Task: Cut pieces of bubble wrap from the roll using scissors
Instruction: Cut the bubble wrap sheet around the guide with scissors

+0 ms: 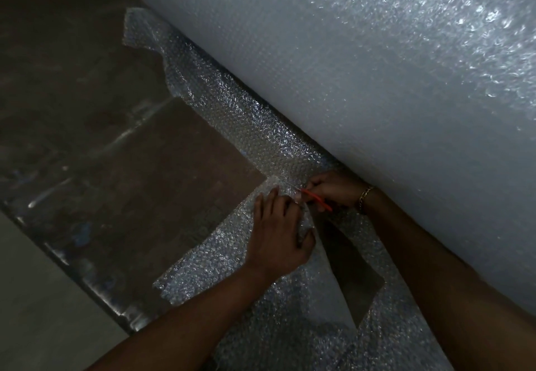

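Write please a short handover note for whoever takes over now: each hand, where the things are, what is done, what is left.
Left hand: holds the bubble wrap sheet beside the cut, thumb round the lifted edge.
Right hand: grips the orange scissors, blades at the sheet, close under the roll.
Done: square gaps in the sheet show the brown surface, so pieces seem already cut out; a slit runs back from the scissors.
Left: finish this cut and free the piece. No loose cut pieces are in view.

Scissors [317,199] blades mostly hidden, seemingly inside sheet [232,127]; roll [377,66] cut off top, right.
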Motion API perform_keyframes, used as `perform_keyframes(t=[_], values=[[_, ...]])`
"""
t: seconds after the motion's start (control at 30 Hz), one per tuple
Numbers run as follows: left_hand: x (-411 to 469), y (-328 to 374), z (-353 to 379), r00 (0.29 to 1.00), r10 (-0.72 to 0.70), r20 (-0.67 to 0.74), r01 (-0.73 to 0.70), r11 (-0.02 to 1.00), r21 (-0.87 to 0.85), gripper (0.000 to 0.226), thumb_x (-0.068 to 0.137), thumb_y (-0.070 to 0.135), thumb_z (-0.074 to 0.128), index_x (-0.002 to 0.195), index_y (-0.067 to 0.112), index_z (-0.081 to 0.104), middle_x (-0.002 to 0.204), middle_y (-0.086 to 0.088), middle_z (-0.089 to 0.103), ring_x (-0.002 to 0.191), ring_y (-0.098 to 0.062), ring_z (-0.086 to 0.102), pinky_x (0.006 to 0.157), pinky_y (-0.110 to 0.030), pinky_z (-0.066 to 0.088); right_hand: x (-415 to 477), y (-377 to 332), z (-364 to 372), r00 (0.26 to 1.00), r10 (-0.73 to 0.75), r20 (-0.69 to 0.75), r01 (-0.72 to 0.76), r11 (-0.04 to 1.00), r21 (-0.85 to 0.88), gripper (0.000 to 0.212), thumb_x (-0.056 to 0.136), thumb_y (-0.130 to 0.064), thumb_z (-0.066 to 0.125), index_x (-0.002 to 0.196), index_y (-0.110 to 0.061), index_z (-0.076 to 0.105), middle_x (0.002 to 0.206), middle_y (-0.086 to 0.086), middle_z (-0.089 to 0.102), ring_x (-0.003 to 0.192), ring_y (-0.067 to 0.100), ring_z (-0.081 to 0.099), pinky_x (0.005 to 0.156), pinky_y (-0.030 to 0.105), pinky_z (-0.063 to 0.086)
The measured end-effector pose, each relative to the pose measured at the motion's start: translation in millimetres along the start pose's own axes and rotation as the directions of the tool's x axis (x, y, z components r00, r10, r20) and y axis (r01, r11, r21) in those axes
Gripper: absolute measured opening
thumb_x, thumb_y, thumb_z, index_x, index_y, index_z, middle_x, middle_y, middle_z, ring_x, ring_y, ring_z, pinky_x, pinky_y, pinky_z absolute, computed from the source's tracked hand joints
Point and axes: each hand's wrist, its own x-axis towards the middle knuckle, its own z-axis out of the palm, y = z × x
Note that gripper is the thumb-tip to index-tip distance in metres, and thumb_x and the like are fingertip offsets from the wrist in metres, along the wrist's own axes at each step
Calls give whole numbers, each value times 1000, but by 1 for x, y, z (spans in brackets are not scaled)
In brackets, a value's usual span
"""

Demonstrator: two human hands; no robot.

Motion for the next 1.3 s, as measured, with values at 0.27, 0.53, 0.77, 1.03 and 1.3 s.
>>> perform_keyframes(t=[0.27,0.53,0.77,1.03,1.3], values=[[1,-2,1,1000,-8,22,8,1000,5,50,83,49,62,121,17,58,122,-8,55,148,-39,30,120,-61,18,0,9,-2,998,-54,-13,54,998,16,39,77,-28,86,83,5,66,64,12,64,63,22,55,60,29,43],[0,-1,2,1000,-4,26,3,1000,27,48,84,49,60,117,15,60,128,-12,54,148,-39,29,121,-59,18,3,0,1,997,-64,-50,58,990,-127,48,76,-48,82,80,-2,69,61,6,68,56,14,58,58,25,43],[0,-2,3,1000,-3,29,2,999,38,51,85,50,59,121,14,60,130,-12,54,149,-39,28,120,-61,18,6,2,-1,996,-83,-31,78,988,-133,44,77,-42,83,82,-1,68,60,4,67,56,13,58,58,24,43],[0,-2,2,1000,5,16,-5,1000,25,47,84,49,60,116,14,61,132,-12,54,148,-40,30,119,-63,20,16,6,-2,996,-87,-34,79,981,-179,42,74,-49,81,79,-9,73,60,3,70,56,12,60,62,27,47],[0,-1,2,1000,-2,12,2,1000,17,44,83,47,61,113,14,61,132,-12,55,148,-40,31,118,-63,22,23,3,-3,994,-106,-1,105,982,-159,38,77,-42,81,79,-6,70,61,5,69,57,17,61,58,26,46]])
